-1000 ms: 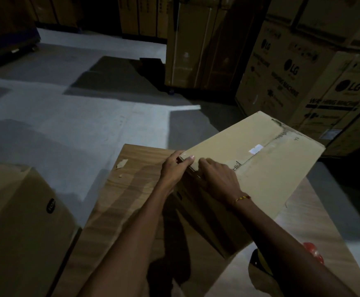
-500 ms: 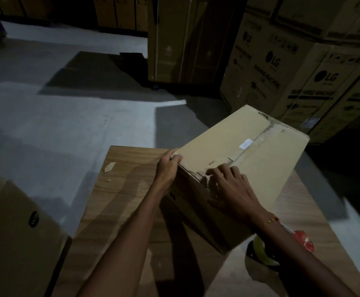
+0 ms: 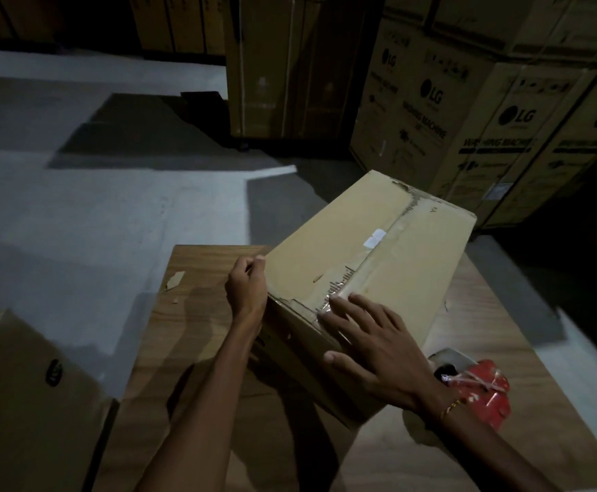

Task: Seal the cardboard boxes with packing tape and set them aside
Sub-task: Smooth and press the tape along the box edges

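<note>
Since the earlier frame, the right hand (image 3: pixel 371 344) has slid down over the near edge of the box (image 3: pixel 378 264) and spread flat, fingers straight, pressing the tape (image 3: pixel 329 301). Left of centre, the left hand (image 3: pixel 247 284) curls round the box's near left corner. The box sits tilted at centre frame on the table (image 3: pixel 201 314). At lower right lies the tape dispenser (image 3: pixel 474 388). Risk: torn cardboard along the seam may stop the tape bonding; the overhanging box could slip if the corner grip loosens.

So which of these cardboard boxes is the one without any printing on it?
The plain box on the wooden table, under both hands; the stacked cartons behind carry logos and lettering.
</note>
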The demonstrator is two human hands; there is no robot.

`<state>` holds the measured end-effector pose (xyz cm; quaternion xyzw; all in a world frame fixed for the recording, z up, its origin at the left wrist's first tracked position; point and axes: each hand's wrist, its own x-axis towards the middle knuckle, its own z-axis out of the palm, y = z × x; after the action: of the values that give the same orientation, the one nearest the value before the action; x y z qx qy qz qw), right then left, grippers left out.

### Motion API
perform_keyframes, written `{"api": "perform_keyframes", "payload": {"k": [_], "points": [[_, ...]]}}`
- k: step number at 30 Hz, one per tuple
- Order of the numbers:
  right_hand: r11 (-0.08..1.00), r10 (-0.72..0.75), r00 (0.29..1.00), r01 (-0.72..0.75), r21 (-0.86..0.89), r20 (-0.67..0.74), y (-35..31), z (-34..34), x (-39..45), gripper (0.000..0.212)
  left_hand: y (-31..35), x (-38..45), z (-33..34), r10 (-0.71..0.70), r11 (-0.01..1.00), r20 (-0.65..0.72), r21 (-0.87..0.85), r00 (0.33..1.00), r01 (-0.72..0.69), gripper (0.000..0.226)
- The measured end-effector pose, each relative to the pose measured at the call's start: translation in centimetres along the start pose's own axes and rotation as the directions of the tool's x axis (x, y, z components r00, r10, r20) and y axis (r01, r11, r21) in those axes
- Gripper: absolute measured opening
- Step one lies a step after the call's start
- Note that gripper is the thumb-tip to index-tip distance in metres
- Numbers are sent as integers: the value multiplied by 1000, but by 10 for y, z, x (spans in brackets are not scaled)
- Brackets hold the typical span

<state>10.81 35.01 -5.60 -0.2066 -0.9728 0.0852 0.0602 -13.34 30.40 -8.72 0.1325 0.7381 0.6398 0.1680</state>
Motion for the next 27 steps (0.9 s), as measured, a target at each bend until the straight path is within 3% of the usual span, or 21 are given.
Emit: {"api": "perform_keyframes", "payload": {"k": [6,9,11,13,16,20,23,27], "points": [[1000,11,1000,-12,15,21,1,-4,8,65,1,0,-21,-8,1000,72,27,997,6,27],[999,35,999,-36,36,32,18,-7,20,70,11,4,-29,85,957,170,259,982,-128,25],[996,73,997,-74,45,31,27,-9,26,75,16,8,-32,203,792,216,537,955,-289,19],[994,96,995,-97,51,24,30,-9,28,79,19,6,-30,351,602,273,667,896,-439,28],[996,87,996,-87,34,-2,28,-4,26,73,27,-6,-13,458,502,468,566,756,-654,31],[995,63,998,-63,83,-4,38,-3,24,69,37,-21,23,397,445,685,438,611,-781,39],[994,50,998,-52,93,25,56,-10,24,72,34,-29,46,288,358,784,444,550,-821,49],[996,61,997,-64,59,51,86,-14,27,75,31,-32,68,275,312,798,453,536,-835,52]]}}
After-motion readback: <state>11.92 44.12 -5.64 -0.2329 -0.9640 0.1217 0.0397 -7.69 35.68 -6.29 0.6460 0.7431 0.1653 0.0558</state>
